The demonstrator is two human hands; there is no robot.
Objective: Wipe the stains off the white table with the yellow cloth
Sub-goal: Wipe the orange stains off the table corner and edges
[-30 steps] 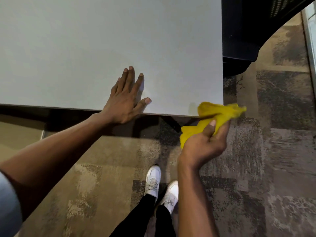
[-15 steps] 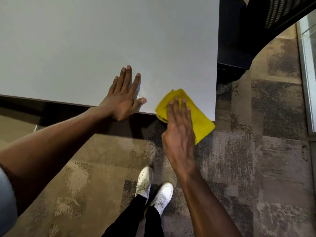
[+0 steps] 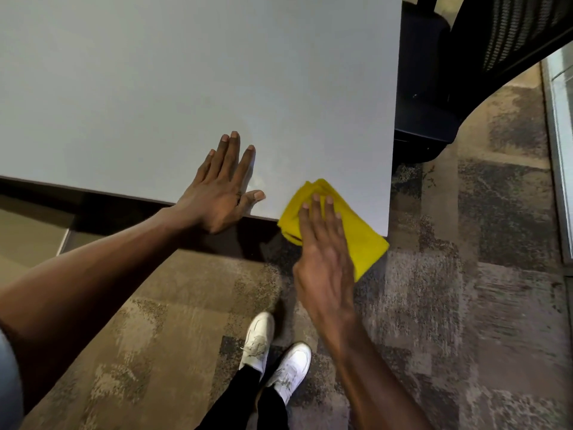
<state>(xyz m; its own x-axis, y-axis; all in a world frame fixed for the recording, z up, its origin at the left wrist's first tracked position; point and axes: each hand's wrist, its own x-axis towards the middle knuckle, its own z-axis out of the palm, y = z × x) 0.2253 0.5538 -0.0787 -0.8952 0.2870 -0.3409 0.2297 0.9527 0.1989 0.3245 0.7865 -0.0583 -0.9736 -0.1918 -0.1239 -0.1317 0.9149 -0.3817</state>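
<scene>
There is one table (image 3: 155, 88) and one cloth (image 3: 367, 240). Two hands show: the left hand (image 3: 217, 193) and the right hand (image 3: 325, 252). There are two shoes, a far shoe (image 3: 257, 339) and a near shoe (image 3: 293, 364), and one chair (image 3: 434, 88). Stains are hard to count: perhaps one pale smudge (image 3: 259, 181), since the tabletop's sheen blurs any others.

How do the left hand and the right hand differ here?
The left hand lies bare on the white table; the right hand presses the yellow cloth near the corner. The left hand's thumb is spread; the right hand's fingers lie close together. Both are flat with straight fingers.
</scene>
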